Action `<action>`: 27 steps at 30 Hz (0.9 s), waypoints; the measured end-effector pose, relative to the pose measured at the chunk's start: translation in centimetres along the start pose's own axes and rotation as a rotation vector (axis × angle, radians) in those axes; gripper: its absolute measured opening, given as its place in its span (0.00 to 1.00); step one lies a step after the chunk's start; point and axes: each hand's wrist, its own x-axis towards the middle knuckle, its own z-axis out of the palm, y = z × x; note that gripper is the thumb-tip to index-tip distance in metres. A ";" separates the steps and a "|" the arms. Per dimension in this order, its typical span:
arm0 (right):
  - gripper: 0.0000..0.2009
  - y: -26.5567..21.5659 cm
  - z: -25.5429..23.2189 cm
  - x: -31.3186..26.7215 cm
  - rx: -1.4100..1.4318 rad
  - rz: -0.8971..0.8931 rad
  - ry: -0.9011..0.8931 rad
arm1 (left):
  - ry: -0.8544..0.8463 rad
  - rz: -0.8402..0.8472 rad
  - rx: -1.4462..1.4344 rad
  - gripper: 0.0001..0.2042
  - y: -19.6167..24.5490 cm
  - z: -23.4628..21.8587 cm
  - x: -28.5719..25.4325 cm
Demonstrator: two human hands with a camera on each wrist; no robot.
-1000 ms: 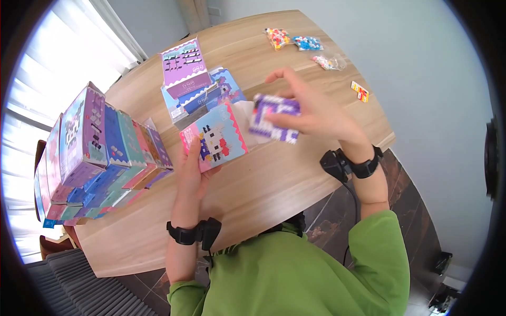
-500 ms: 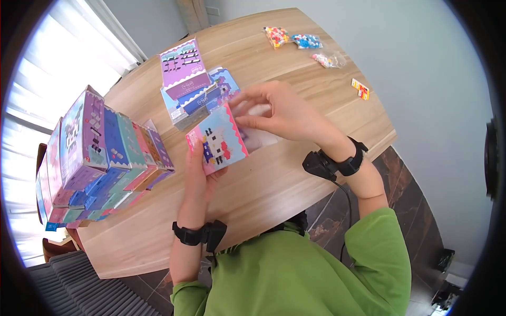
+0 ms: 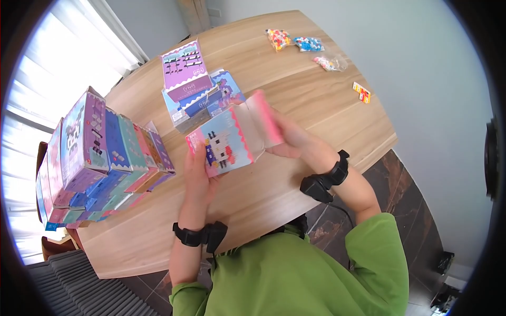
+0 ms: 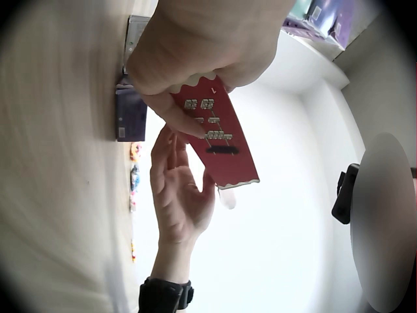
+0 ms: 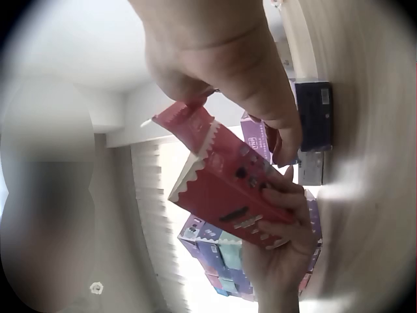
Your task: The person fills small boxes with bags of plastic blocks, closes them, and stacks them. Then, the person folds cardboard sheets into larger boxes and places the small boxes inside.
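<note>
Above the table, the left hand (image 3: 197, 167) grips a blue and pink picture box (image 3: 224, 145) by its lower left end, thumb on the front. The box's right end has a pink-edged flap (image 3: 262, 118) standing out. Behind that flap is the right hand (image 3: 289, 138), partly hidden, its palm and fingers against it. In the right wrist view the box (image 5: 225, 189) shows red sides and the left hand (image 5: 281, 251) wraps its far end. The left wrist view shows the right hand (image 4: 184, 199) with fingers extended beside the box's red side (image 4: 218, 140).
Many boxes (image 3: 84, 142) are stacked at the table's left. Beyond the held box lie a purple box (image 3: 185, 71) and blue boxes (image 3: 224, 87). Bags of small colourful pieces (image 3: 309, 44) and a red and yellow piece (image 3: 361, 92) lie at the far right.
The purple and white item the right hand held is no longer visible. That hand moved to the box's open end, then down and right behind the flap, which now stands out. The left hand keeps its grip.
</note>
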 end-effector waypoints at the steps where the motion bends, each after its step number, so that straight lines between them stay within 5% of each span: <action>1: 0.26 -0.2 1.5 0.0 -0.045 -0.020 0.001 | 0.034 0.031 0.036 0.17 -0.3 0.0 0.1; 7: 0.22 0.6 1.8 0.6 -0.833 -0.311 0.092 | 0.050 0.069 0.075 0.15 -0.8 -0.3 0.3; 10: 0.20 0.9 1.6 0.8 -0.926 -0.324 0.093 | 0.095 0.072 0.066 0.15 -0.9 0.1 0.2; 19: 0.18 0.6 1.4 0.7 -0.507 -0.197 0.050 | 0.091 0.074 0.069 0.15 -0.6 -0.5 -0.2; 27: 0.29 2.1 2.7 0.0 -1.606 -0.430 0.177 | 0.097 0.017 0.089 0.17 -0.6 0.2 -1.1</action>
